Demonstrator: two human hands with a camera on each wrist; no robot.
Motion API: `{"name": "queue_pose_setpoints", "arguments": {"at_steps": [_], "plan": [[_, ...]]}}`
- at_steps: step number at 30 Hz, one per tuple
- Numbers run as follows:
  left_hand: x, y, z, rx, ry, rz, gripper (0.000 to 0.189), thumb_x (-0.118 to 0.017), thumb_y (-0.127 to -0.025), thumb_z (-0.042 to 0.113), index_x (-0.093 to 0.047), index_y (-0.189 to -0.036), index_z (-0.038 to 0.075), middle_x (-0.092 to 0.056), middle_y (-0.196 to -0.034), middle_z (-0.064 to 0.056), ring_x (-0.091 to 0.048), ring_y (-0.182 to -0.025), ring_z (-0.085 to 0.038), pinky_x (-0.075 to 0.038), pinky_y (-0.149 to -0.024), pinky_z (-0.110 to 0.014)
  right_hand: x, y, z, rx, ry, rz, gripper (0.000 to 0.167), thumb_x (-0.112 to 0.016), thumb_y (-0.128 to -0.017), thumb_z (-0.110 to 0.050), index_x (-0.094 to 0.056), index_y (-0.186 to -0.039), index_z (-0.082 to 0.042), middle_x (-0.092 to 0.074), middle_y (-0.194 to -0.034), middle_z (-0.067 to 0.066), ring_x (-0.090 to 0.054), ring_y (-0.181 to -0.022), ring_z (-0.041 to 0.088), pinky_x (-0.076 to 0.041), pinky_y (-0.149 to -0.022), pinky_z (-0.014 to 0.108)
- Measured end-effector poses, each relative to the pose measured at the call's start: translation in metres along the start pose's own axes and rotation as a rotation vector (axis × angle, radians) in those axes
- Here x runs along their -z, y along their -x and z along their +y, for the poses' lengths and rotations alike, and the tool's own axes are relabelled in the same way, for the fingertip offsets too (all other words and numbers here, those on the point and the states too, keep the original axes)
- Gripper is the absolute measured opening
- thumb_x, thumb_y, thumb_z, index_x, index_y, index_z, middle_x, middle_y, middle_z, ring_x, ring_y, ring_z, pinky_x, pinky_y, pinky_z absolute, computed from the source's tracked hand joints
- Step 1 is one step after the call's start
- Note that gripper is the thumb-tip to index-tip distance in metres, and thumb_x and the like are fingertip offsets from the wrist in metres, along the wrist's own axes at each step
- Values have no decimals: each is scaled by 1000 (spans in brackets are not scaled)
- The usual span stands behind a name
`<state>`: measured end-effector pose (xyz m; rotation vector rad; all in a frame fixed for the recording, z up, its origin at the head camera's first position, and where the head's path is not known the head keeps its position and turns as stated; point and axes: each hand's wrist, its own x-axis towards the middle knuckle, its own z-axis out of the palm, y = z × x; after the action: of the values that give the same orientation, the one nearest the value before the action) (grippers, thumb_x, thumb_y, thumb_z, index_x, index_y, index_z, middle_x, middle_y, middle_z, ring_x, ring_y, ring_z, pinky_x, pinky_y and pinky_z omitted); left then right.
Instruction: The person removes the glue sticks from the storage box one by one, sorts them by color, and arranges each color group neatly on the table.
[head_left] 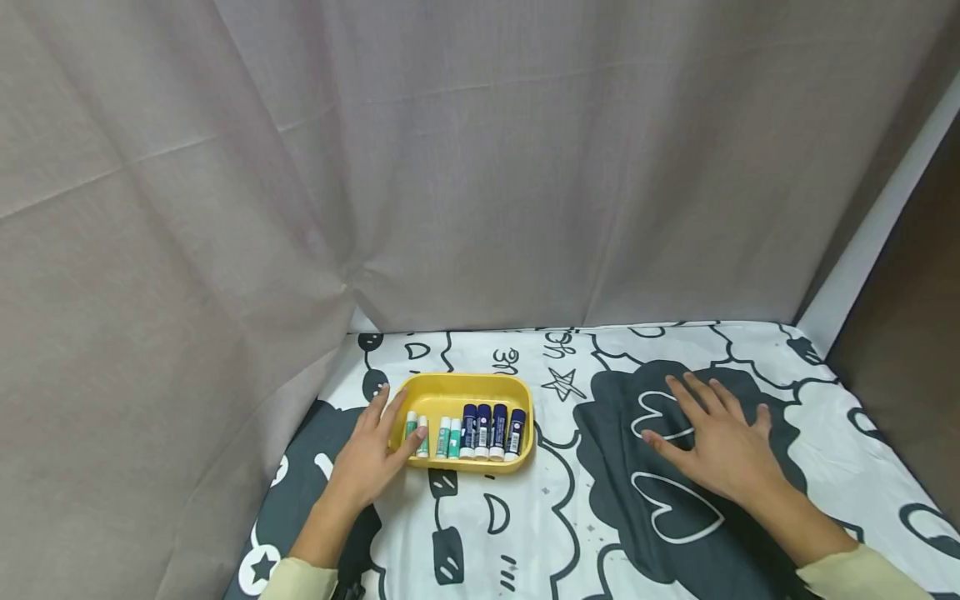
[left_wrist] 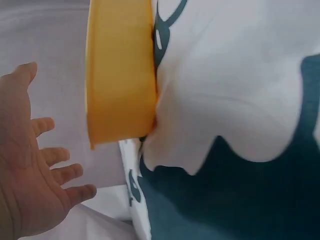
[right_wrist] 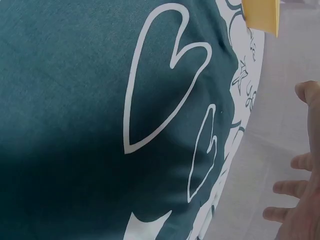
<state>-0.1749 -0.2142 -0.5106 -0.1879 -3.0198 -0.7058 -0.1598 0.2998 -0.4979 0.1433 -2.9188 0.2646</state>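
Observation:
A shallow yellow tray (head_left: pixel 468 385) with rounded corners sits on the patterned cloth, left of centre in the head view. Inside it, side by side, lie several dark-blue stick tubes (head_left: pixel 482 431) with white ends, and to their left several smaller green-and-white stick tubes (head_left: pixel 444 437). My left hand (head_left: pixel 372 454) hovers by the tray's left end, fingers spread and holding nothing; the left wrist view shows a gap between it and the tray's side (left_wrist: pixel 121 75). Well to the right, my right hand (head_left: pixel 727 446) is spread above the cloth's dark heart-printed patch, also holding nothing.
A white cloth (head_left: pixel 517 508) with dark cartoon prints covers the table. Grey curtain fabric (head_left: pixel 480 183) hangs behind and on the left. A dark brown panel (head_left: pixel 907 333) stands along the right side.

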Motion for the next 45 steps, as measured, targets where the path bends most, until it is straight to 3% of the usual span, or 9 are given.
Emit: {"name": "queue_pose_setpoints", "arguments": {"at_steps": [8,12,17,20,30,45], "plan": [[-11,4,-15,76,151,-41,105,-55,-104,77,-7,-180,23,-7,-188,-15,-22,-170,-48,-33,-130,-73,-3,-2,-6,14,-26,9,109,-73,-93,-77,-33,-174,-16,-43,-170,28,-39,-152,59,-21,-110,98],[-16,5,-19,122,221,-72,117,-62,-100,78,0,-180,19,-15,-186,-19,-26,-169,-47,-29,-134,-70,-7,-4,-9,29,-47,30,107,-75,-92,-75,-38,-172,-13,-46,-168,28,-42,-151,57,-26,-110,96],[-23,5,-23,151,268,-97,123,-71,-97,74,1,-180,18,-21,-184,-20,-29,-168,-47,-30,-133,-69,-10,-4,-14,41,-52,48,105,-76,-93,-72,-41,-169,-9,-48,-165,29,-45,-149,58,-30,-112,93],[-27,5,-24,146,287,-103,127,-77,-94,72,-1,-180,18,-20,-185,-19,-29,-169,-46,-30,-134,-69,-10,-4,-17,55,-62,47,104,-77,-94,-69,-42,-169,-6,-49,-164,31,-46,-148,59,-32,-113,92],[-35,2,-29,110,306,-87,144,-92,-79,72,-8,-179,12,-32,-180,-23,-45,-160,-46,-41,-129,-66,-10,-10,-33,74,-126,10,102,-75,-98,-65,-36,-172,-6,-48,-164,33,-47,-148,62,-37,-116,86],[-39,1,-26,157,354,-99,145,-95,-79,65,-5,-179,12,-23,-183,-23,-34,-166,-48,-33,-133,-66,-8,-20,-63,25,-244,-120,101,-65,-103,-70,-31,-174,-7,-39,-171,32,-41,-153,63,-45,-112,84]]}}
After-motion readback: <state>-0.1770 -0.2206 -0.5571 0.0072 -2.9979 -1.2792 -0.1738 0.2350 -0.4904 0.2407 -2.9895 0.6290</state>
